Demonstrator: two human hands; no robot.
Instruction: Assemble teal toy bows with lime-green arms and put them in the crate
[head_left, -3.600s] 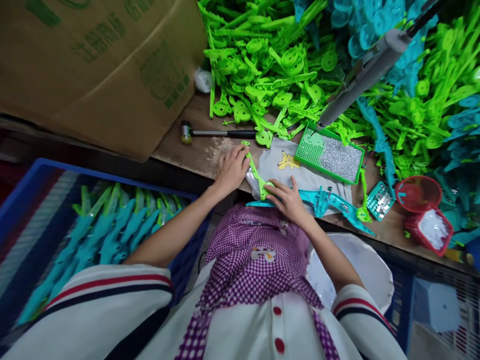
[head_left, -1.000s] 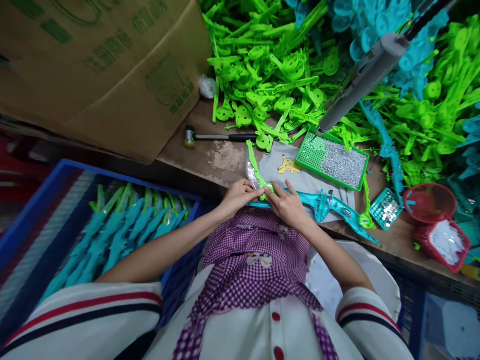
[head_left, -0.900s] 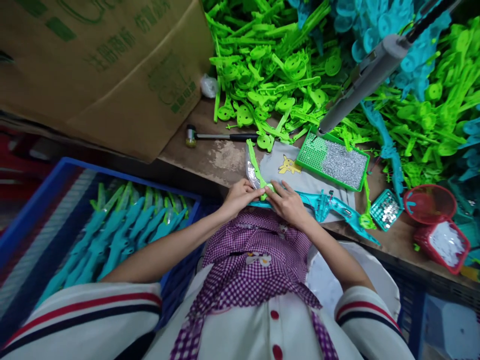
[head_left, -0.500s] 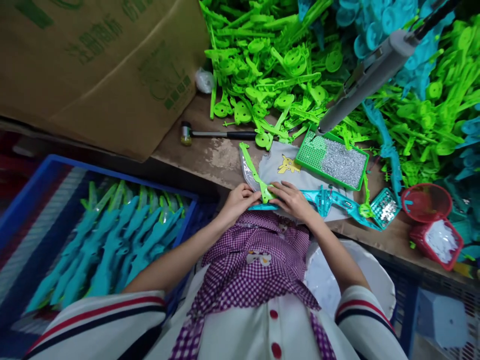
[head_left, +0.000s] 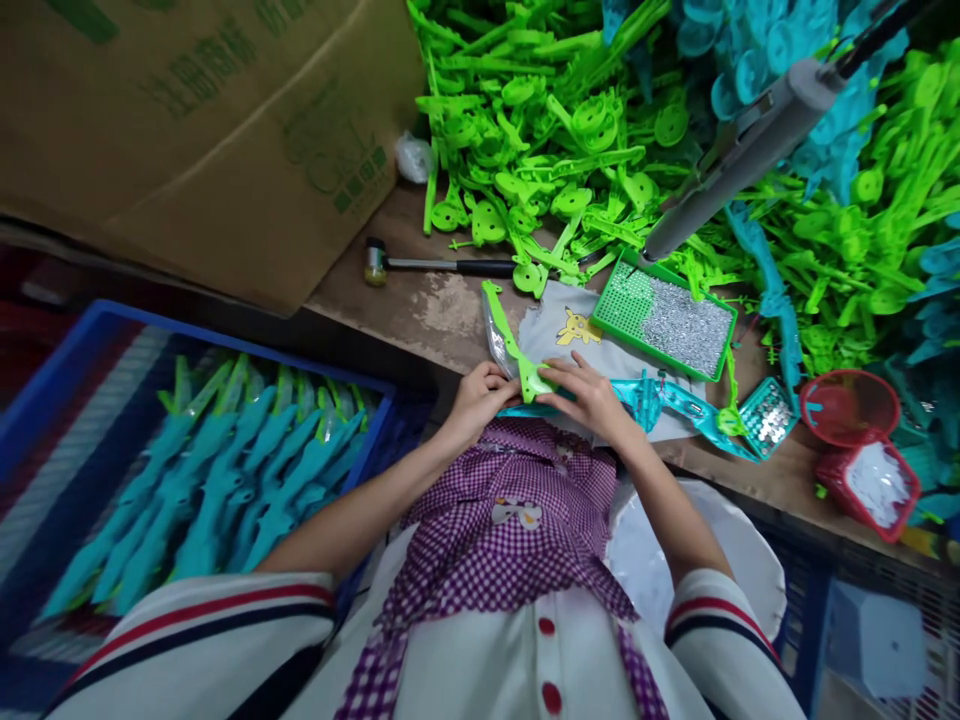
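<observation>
My left hand and my right hand meet at the near edge of the wooden bench. Both pinch the near end of a long green plastic part that lies in a clear plastic sleeve and points away from me. Under my right hand lies a teal plastic part, on a grey cloth with a yellow cartoon figure.
A big heap of green plastic parts and teal ones fills the far bench. A small hammer, a green tray of screws, a grey hanging tool and red baskets stand around. A blue crate of bagged teal parts sits left, beside a cardboard box.
My left hand came back from the far end of the green part to its near end, joining my right hand. Over the last second both hands have stayed there with small finger movements.
</observation>
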